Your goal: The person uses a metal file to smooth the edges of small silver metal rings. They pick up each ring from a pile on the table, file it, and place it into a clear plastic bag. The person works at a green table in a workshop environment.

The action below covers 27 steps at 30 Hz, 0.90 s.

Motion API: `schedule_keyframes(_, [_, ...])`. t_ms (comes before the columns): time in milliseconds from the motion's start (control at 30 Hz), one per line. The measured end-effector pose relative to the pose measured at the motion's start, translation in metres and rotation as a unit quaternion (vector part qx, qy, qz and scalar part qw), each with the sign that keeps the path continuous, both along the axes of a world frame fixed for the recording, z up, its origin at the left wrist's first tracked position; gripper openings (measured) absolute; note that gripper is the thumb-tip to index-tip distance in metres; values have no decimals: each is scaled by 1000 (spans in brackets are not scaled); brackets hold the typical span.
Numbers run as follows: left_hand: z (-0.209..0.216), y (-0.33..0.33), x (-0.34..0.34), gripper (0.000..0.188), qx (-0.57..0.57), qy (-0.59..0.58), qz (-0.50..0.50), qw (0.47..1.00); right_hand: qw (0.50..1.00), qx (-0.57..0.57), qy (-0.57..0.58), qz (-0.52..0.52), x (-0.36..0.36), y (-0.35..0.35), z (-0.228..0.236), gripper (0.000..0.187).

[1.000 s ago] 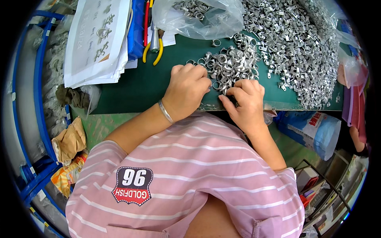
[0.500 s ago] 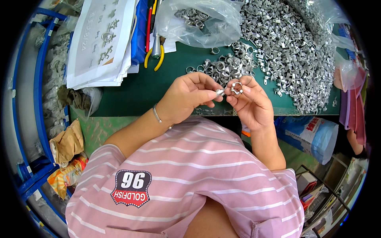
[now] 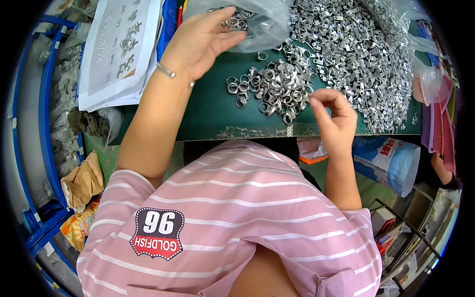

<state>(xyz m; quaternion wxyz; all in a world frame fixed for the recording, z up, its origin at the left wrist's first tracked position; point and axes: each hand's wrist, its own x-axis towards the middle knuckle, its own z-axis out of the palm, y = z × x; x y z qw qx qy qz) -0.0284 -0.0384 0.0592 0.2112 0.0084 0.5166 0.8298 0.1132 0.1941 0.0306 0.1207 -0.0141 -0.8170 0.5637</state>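
My left hand [image 3: 200, 44] reaches out over a clear plastic bag [image 3: 269, 37], its fingers apart and nothing seen in them. Inside the bag's mouth, by those fingertips, lie several grey metal ring-shaped parts [image 3: 237, 21]. A loose heap of the same kind of metal ring parts [image 3: 282, 84] spreads over the green table [image 3: 208, 109]. At the heap's right edge is my right hand [image 3: 336, 116], thumb and forefinger brought together. Whatever may be pinched there is too small or hidden to name.
A large mass of small metal tabs [image 3: 361, 59] covers the table's right side. Papers with drawings [image 3: 118, 54] lie at the left beside a blue holder [image 3: 169, 24]. Blue shelving [image 3: 47, 99] stands further left. A blue and white sack [image 3: 388, 161] sits below the table's right edge.
My hands have parted. The left moved forward and left to the bag, without the ring part it held. The right shifted right, and its ring part no longer shows.
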Motion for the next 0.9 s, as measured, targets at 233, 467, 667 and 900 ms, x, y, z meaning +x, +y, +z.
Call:
schedule_keyframes(233, [-20, 22, 64, 17, -430, 417, -94, 795, 983, 175, -47, 22, 23, -20, -17, 16])
schedule_keyframes(467, [-50, 23, 91, 19, -461, 520, -125, 708, 991, 107, -80, 5, 24, -17, -26, 14])
schedule_keyframes(667, [-53, 21, 87, 17, -454, 530, -135, 704, 973, -149, -173, 26, 24, -11, -28, 13])
schedule_keyframes(900, [-42, 17, 97, 12, -264, 368, -36, 891, 965, -244, -94, 17, 12, -27, -11, 13])
